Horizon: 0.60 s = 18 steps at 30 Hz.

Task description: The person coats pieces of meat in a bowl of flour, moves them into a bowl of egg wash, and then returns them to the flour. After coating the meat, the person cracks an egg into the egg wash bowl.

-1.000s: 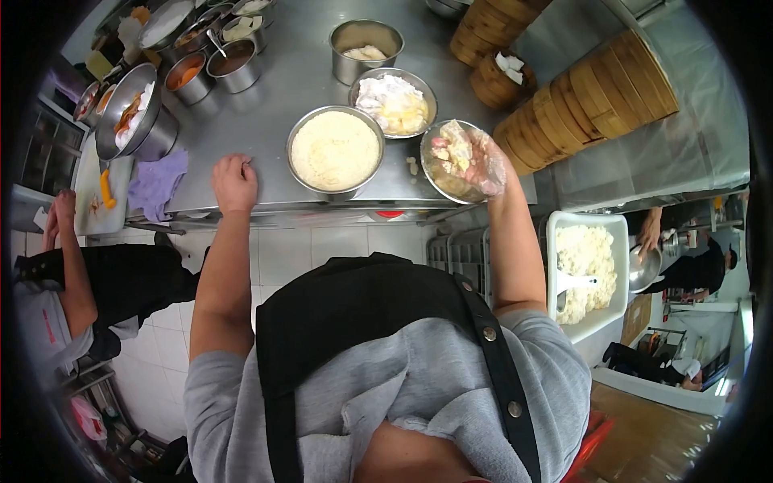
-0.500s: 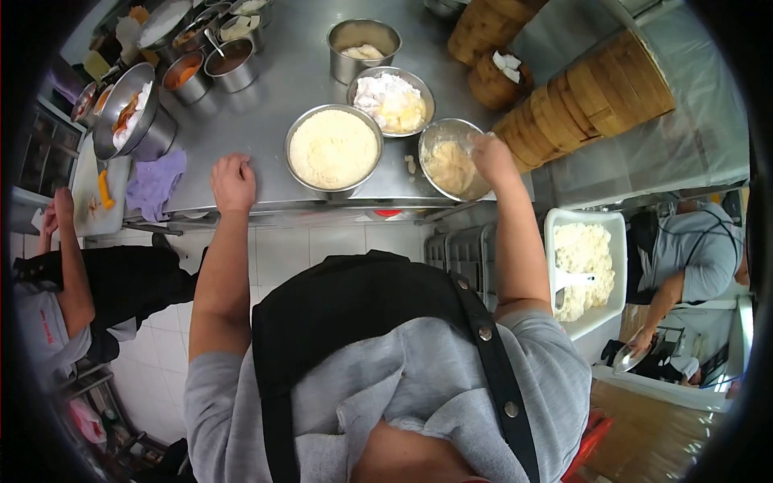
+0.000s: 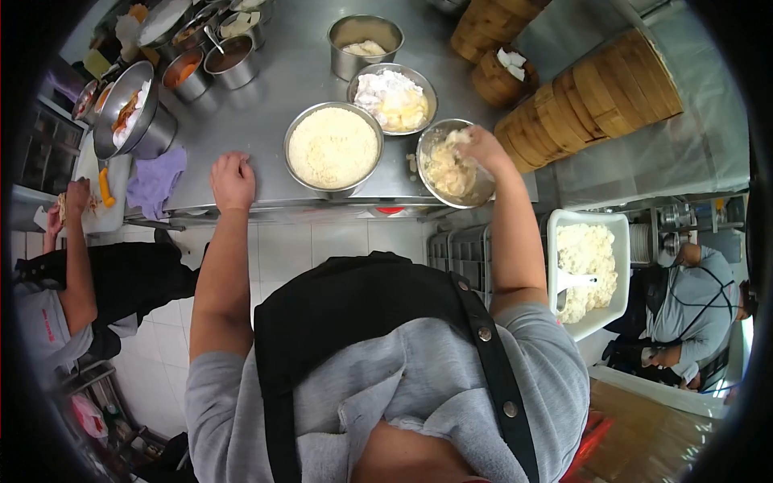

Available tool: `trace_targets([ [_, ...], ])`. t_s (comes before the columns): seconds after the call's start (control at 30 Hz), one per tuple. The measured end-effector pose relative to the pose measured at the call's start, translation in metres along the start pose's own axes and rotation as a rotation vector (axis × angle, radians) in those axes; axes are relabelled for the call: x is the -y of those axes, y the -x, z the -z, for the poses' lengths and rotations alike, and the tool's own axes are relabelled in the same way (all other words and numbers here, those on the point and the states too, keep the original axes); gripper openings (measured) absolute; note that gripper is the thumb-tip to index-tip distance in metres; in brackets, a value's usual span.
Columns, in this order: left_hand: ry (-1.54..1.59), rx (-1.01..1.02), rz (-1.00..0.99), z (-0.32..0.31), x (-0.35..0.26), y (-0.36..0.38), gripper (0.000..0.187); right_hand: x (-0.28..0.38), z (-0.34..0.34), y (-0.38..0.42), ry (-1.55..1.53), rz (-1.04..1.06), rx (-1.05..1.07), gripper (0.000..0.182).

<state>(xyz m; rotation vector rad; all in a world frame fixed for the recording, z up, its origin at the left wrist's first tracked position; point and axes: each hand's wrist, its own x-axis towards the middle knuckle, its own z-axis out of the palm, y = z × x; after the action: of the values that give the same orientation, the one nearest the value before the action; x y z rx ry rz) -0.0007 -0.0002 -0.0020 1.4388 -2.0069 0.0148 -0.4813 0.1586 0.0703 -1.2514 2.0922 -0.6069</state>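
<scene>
My left hand (image 3: 233,179) rests on the steel table's front edge, its fingers curled in and nothing visible in them. Over the right side of a metal bowl of pale, wet mixture (image 3: 448,167) is my right hand (image 3: 483,151), its fingers bent down into the bowl; what they hold, if anything, is hidden. To the left stands a bowl of pale yellow crumbs (image 3: 333,148). Behind these, a bowl (image 3: 392,98) contains white powder and something yellowish, and a deeper steel pot (image 3: 365,48) has a pale lump inside.
Bamboo steamers (image 3: 592,101) lie stacked at the right. A white tub of pale chopped food (image 3: 586,270) stands below them. At the left are a purple cloth (image 3: 155,182), bowls of ingredients and a co-worker's hands over a cutting board (image 3: 105,213). Another person is at the far right.
My right hand has shifted slightly left and up over the bowl, and the mixture's shape has changed. The co-worker's hands at left and the person at right have moved. My left hand stays put.
</scene>
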Motion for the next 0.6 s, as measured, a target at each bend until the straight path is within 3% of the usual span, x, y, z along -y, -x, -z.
trace_targets([
  [0.07,0.010,0.005,0.009,-0.001,0.000,0.000,0.011,-0.023,0.001,-0.010,-0.202,0.077,-0.114,0.063],
  [0.17,0.011,-0.006,-0.023,0.000,0.001,-0.002,0.011,0.053,0.020,0.041,0.042,0.002,-0.155,0.055],
  [0.27,0.029,-0.034,-0.043,0.000,0.000,-0.002,0.011,0.032,-0.016,0.028,0.690,-0.023,-0.006,0.049],
  [0.37,0.015,-0.041,-0.066,-0.001,0.003,-0.004,0.010,0.022,-0.044,0.016,0.735,-0.120,-0.018,0.045],
  [0.5,0.041,-0.055,-0.072,-0.004,0.006,-0.003,0.011,-0.001,-0.022,0.004,0.518,0.141,-0.017,0.050],
  [0.6,0.036,-0.047,-0.040,-0.005,0.008,-0.002,0.012,0.004,0.008,0.010,0.080,0.098,-0.035,0.040],
])
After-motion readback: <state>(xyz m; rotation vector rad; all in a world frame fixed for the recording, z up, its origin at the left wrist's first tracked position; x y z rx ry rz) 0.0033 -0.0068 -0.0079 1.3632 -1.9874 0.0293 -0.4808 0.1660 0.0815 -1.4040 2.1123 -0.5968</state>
